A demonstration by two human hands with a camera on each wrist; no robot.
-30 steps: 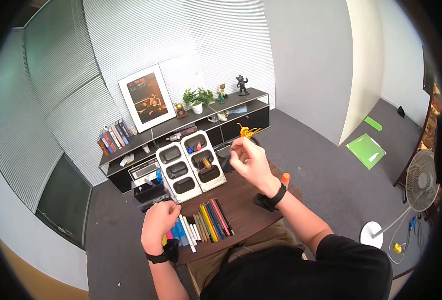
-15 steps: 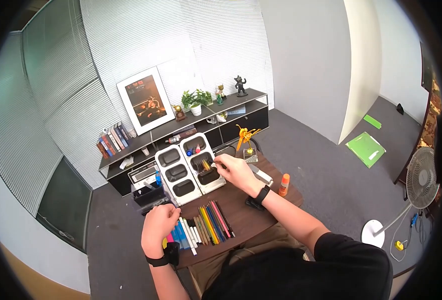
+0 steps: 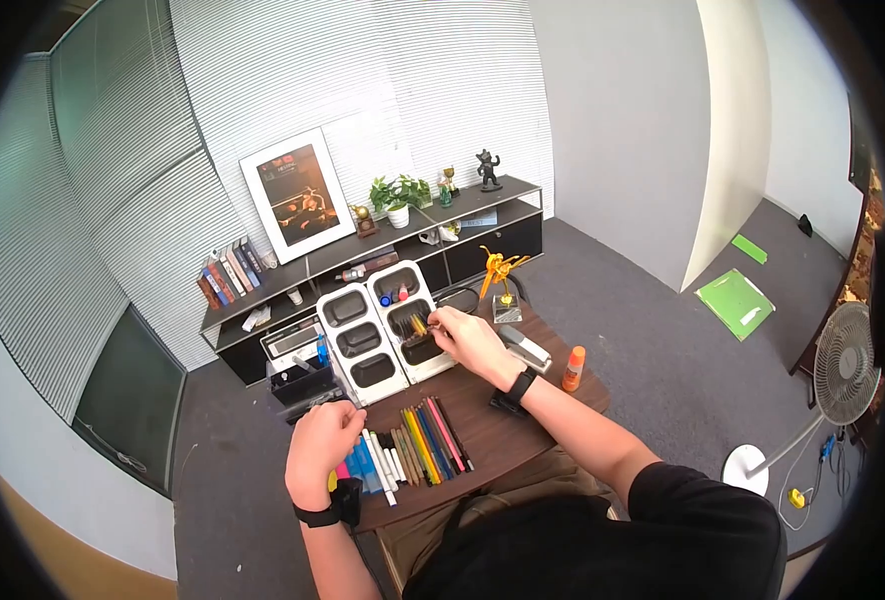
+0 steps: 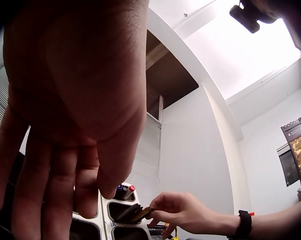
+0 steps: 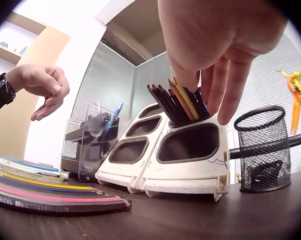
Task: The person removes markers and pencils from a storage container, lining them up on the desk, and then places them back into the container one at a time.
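My right hand (image 3: 473, 343) is at the middle compartment of the right-hand white organizer (image 3: 432, 373), its thumb and fingers pinching the end of a pencil (image 4: 142, 215). Several dark and coloured pencils (image 5: 169, 102) stand slanted in that compartment, partly hidden by the hand in the right wrist view. Over the left end of the row of pens hovers my left hand (image 3: 325, 440), fingers loosely bent and holding nothing. Beside it on the table lie white markers (image 3: 380, 462), and further right a row of coloured pencils (image 3: 431, 440).
Two capped markers (image 3: 395, 296) stand in the organizer's far compartment. A black mesh cup (image 5: 263, 150) is right of the organizer, with an orange glue bottle (image 3: 574, 369) near the table's right edge. A dark desk caddy (image 3: 303, 388) stands at the left. A yellow figurine (image 3: 503, 270) is behind.
My right hand has come down and left from above the table's right side to the pencil compartment. The left hand stays nearly where it was.
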